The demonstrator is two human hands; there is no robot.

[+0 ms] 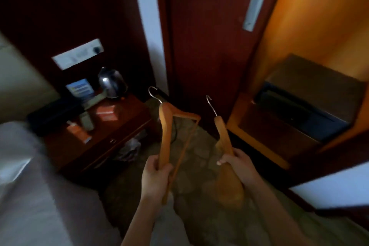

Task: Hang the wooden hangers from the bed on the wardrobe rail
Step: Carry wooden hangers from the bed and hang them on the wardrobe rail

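My left hand grips one wooden hanger by its arm, with the metal hook pointing up and away from me. In my right hand is a second wooden hanger, seen nearly edge-on, hook also up. Both hangers are held over the patterned carpet in front of the dark red wardrobe door. To the right the wardrobe stands open, showing its orange interior. No rail is in view. The white bed lies at the lower left.
A dark wooden bedside table at the left carries a kettle, a card, small boxes and a black tray. A dark safe sits on the wardrobe's low shelf. A metal handle is set in the door. Crumpled plastic lies under the bedside table.
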